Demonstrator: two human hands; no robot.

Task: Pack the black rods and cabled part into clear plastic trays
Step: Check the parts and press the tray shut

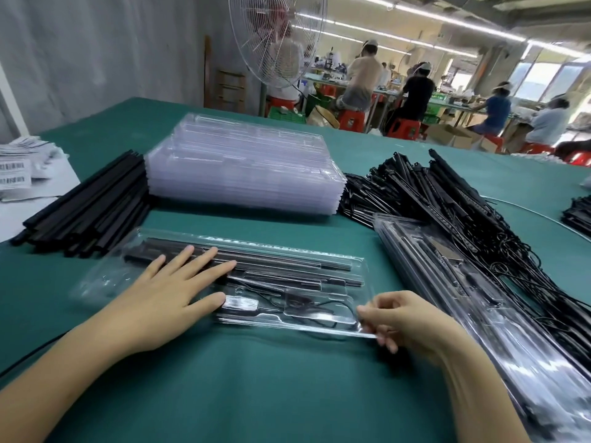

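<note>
A clear plastic tray (332, 255) lies on the green table in front of me, holding black rods (281, 266) along its far side and a cabled part (303, 303) in the near pockets. My left hand (172, 289) rests flat on the tray's left half, fingers straight and spread. My right hand (399, 321) pinches the tray's near right corner between thumb and curled fingers.
A stack of empty clear trays (243, 164) stands behind. Loose black rods (86, 206) lie at the left, a heap of cabled parts (447, 199) at the right, packed trays (479, 298) run along the right. Barcode labels (16, 174) sit far left. People work at benches behind.
</note>
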